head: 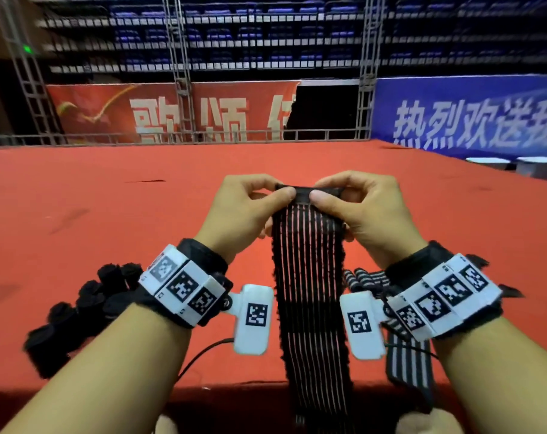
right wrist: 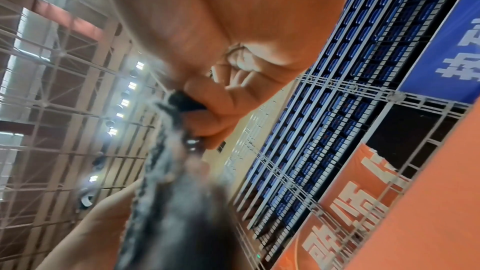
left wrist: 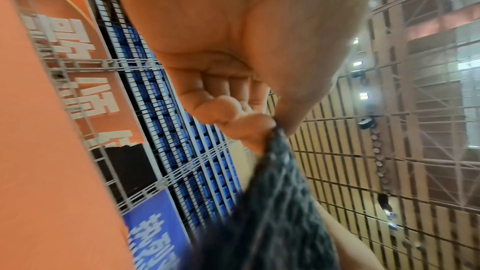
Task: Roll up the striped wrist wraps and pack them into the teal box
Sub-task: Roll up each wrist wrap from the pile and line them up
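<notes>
Red cloth covers the table (head: 78, 214) in an arena. From the head view, the left hand (head: 247, 208) and right hand (head: 363, 211) pinch the striped wrist wrap (head: 309, 277) at its far end — it trails over the near edge. Rolled black wraps (head: 87, 302) lie near the left edge. Left wrist: fingers (left wrist: 249, 130) clamp the dark fabric (left wrist: 275, 202). Right wrist: fingers (right wrist: 215, 108) grip its blurred end (right wrist: 182, 100).

Your black, pink-striped wrist wrap (head: 309, 277) hangs unrolled over the red table's near edge (head: 109, 383); top end seemingly folded.
</notes>
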The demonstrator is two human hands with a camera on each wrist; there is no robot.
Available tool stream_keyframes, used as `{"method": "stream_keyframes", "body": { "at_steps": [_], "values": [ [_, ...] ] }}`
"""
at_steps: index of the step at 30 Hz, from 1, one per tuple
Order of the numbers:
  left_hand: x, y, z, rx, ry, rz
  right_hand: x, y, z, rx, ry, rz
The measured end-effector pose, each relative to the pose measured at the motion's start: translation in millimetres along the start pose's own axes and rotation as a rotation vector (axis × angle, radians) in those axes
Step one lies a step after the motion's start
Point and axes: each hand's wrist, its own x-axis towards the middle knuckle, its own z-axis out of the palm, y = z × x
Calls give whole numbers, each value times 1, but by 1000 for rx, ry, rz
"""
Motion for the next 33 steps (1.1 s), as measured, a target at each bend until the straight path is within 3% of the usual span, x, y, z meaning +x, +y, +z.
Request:
{"method": "stream_keyframes", "body": {
  "at_steps": [4, 11, 17, 24, 33],
  "values": [
    [-3, -53, 19, 50, -79, -172, -7, 54, -6, -83, -21, 190],
    [-13, -180, 53, 111, -223, -389, -22, 180, -18, -209, -181, 556],
    [10, -250, 68, 136, -225, -515, 2, 256, -21, -317, -46, 627],
    [51, -334, 85, 160, -170, -682, 41, 332, -20, -420, -35, 702],
    [71, -386, 99, 215, -192, -821, 57, 394, -22, -418, -15, 862]
  ]
}}
